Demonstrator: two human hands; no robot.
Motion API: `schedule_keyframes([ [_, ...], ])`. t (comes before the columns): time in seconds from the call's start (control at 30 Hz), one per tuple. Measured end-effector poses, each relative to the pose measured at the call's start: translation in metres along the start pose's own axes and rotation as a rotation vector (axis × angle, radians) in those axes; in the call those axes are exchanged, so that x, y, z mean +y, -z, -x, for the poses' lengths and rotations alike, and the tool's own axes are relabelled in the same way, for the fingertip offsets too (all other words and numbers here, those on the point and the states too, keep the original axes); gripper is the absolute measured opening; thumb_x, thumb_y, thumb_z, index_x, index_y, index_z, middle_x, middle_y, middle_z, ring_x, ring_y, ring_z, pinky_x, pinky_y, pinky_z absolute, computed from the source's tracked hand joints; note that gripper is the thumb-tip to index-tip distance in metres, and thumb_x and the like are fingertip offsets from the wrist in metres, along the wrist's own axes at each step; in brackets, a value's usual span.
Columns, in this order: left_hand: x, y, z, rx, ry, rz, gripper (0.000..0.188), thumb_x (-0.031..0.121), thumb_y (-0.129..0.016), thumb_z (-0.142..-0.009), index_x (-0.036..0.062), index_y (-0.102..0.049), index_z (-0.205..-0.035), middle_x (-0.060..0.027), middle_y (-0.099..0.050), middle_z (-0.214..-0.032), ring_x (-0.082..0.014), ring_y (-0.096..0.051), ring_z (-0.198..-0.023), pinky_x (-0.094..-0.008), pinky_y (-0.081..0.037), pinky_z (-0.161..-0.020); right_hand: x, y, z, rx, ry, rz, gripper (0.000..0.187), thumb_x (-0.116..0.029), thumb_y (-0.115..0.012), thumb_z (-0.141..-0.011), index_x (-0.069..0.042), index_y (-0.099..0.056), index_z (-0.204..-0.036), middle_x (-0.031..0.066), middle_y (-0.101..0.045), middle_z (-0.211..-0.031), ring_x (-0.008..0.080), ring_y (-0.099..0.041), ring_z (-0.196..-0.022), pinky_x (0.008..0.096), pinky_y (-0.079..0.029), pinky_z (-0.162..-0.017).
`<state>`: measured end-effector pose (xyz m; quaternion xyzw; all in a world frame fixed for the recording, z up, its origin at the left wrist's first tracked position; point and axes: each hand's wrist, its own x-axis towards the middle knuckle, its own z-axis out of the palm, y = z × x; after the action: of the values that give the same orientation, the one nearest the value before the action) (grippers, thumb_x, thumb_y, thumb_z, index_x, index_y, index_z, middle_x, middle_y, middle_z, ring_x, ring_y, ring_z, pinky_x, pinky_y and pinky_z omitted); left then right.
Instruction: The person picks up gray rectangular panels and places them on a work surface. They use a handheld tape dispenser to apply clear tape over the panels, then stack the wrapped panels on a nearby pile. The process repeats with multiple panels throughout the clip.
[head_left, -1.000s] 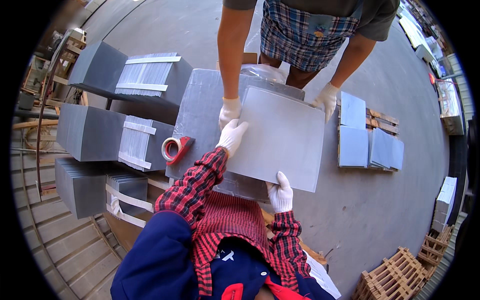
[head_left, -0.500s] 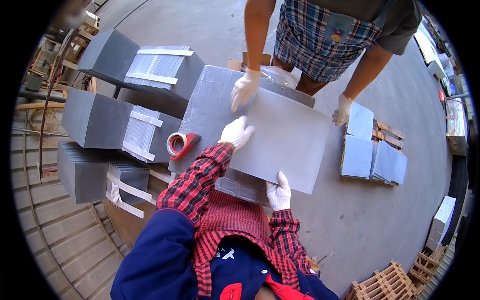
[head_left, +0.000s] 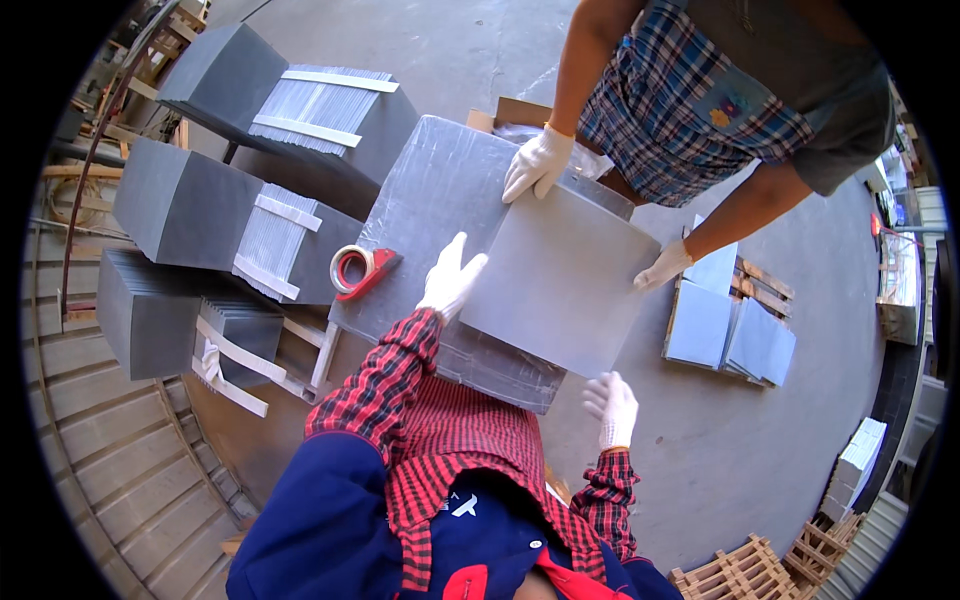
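Observation:
A flat grey slab (head_left: 565, 280) lies on a stack wrapped in clear film (head_left: 440, 175), jutting past its right side. My white-gloved left hand (head_left: 452, 278) is open at the slab's left edge, thumb and fingers apart; whether it touches is hard to tell. Off the near right corner, my gloved right hand (head_left: 610, 408) is raised with loosely bent fingers and nothing in it. Across from me, a co-worker's gloved hand (head_left: 538, 165) rests on the slab's far left corner, and their other hand (head_left: 662, 266) is at its right edge. A red tape dispenser (head_left: 378, 272) sits left on the wrapped stack.
Several stacks of grey slabs (head_left: 185, 200) with pale straps stand at left. Beyond the right edge, more slabs (head_left: 697, 325) lie on a wooden pallet (head_left: 765, 285). An open cardboard box (head_left: 522, 112) is behind the wrapped stack. Wooden pallets (head_left: 745, 575) sit at lower right.
My right hand has let go of the slab's near edge and moved right. My left hand slid a little left and nearer. The co-worker leaned in, both hands now at the slab.

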<state>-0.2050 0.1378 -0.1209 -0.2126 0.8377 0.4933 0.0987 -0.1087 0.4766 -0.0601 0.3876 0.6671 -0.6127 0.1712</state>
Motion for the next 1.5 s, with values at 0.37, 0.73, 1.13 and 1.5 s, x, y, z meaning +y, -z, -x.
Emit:
schedule_keyframes([
  [0.37, -0.01, -0.055, 0.029, 0.025, -0.009, -0.112, 0.087, 0.047, -0.061, -0.093, -0.0003, -0.022, -0.155, -0.0245, -0.03, -0.157, -0.0395, -0.032, -0.144, -0.0439, -0.028, -0.118, 0.062, -0.026, -0.127, 0.065, 0.054, -0.258, 0.072, -0.063, -0.052, -0.097, -0.008, -0.049, -0.143, 0.0035, -0.057, -0.136, 0.0225, -0.055, -0.121, 0.0396, -0.045, -0.102],
  [0.73, -0.017, -0.049, 0.028, 0.002, -0.026, 0.066, 0.081, 0.037, -0.062, -0.092, 0.0009, -0.026, -0.154, -0.0212, -0.032, -0.157, -0.0351, -0.032, -0.145, -0.0407, -0.027, -0.119, 0.054, -0.02, -0.123, 0.146, 0.075, -0.036, 0.078, -0.068, -0.05, -0.095, -0.008, -0.048, -0.144, 0.0053, -0.056, -0.138, 0.0247, -0.057, -0.12, 0.0413, -0.05, -0.096],
  [1.13, 0.042, -0.011, -0.069, 0.125, -0.871, -0.074, 0.039, 0.016, -0.071, -0.073, 0.0071, -0.062, -0.11, -0.0097, -0.06, -0.107, -0.0307, -0.057, -0.1, -0.0439, -0.05, -0.087, 0.057, -0.007, -0.122, 0.314, 0.065, 0.018, 0.079, -0.066, -0.046, -0.097, -0.005, -0.043, -0.148, 0.0091, -0.051, -0.145, 0.0273, -0.052, -0.126, 0.0422, -0.045, -0.104],
  [1.5, 0.046, -0.016, -0.128, -0.007, -0.884, -0.151, 0.051, 0.024, -0.076, -0.07, 0.0086, -0.065, -0.117, -0.0122, -0.053, -0.137, -0.0347, -0.049, -0.12, -0.0471, -0.047, -0.097, 0.057, -0.03, -0.112, 0.575, 0.018, 0.039, 0.083, -0.065, -0.048, -0.097, 0.006, -0.048, -0.141, 0.0124, -0.057, -0.138, 0.0261, -0.057, -0.119, 0.0357, -0.045, -0.103],
])
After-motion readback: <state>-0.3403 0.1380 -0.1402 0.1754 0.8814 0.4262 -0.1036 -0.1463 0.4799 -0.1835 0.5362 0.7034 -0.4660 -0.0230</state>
